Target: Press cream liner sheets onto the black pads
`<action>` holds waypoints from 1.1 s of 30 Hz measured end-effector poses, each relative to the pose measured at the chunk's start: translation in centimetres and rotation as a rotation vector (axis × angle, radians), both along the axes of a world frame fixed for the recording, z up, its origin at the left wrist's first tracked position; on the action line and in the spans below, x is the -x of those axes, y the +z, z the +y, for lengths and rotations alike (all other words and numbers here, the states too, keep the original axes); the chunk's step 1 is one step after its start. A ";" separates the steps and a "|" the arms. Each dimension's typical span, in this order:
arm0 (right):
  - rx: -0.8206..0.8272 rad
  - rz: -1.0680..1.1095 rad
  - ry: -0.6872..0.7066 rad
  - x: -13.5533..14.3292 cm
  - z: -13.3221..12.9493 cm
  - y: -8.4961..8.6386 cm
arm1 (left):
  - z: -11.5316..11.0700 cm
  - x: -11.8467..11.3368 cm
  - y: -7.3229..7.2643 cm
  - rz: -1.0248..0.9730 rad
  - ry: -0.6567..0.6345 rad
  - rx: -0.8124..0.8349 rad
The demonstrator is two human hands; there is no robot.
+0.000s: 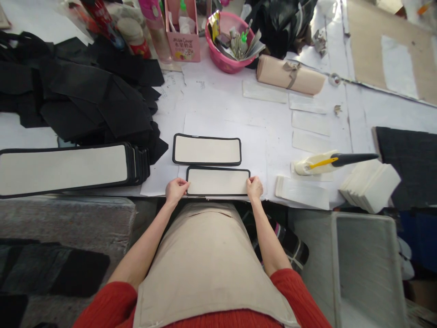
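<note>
A cream rectangular panel with a black border (218,181) lies flat at the table's front edge. My left hand (176,190) pinches its left end, and my right hand (254,187) grips the right end between thumb and fingers. Just beyond it rests a second black-edged cream panel (207,150), slightly further left. To the left is a stack of longer black-edged cream panels (64,168). Behind that stack, black cut pieces (92,91) are heaped loosely.
At the right stand a glue container (300,165) with a yellow-handled brush (322,162), white strips (302,191) and a stack of white pieces (370,184). A pink basin (230,64), a pink box (184,45) and a beige roll (290,75) are at the back. A grey bin (365,218) is below right.
</note>
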State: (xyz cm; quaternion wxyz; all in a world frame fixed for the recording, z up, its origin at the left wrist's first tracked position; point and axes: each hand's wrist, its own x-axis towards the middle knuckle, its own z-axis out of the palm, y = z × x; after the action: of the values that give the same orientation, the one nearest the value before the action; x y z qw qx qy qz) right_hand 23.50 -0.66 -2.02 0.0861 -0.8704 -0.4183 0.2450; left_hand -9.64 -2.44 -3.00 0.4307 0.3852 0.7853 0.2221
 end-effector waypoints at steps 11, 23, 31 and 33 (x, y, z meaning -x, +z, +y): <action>-0.139 0.060 -0.079 -1.9 -1.3 -0.2 | -0.9 0.3 1.6 -0.026 -0.030 -0.067; -0.311 0.042 0.882 8.3 -1.3 -1.4 | 1.6 -7.1 0.3 0.429 -1.123 -0.640; -0.304 -0.021 0.920 8.2 -1.0 -2.7 | 1.8 -6.8 -0.8 0.503 -1.165 -0.630; -0.312 -0.028 0.948 7.7 -1.0 -2.8 | 1.9 -6.8 -0.5 0.529 -1.185 -0.617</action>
State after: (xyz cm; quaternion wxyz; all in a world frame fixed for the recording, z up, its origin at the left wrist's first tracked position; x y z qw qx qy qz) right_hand 15.81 -1.65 -4.79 0.0888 -0.5644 -0.8007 0.1798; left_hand -2.86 -0.50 -3.55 0.1456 0.8917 0.4240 0.0621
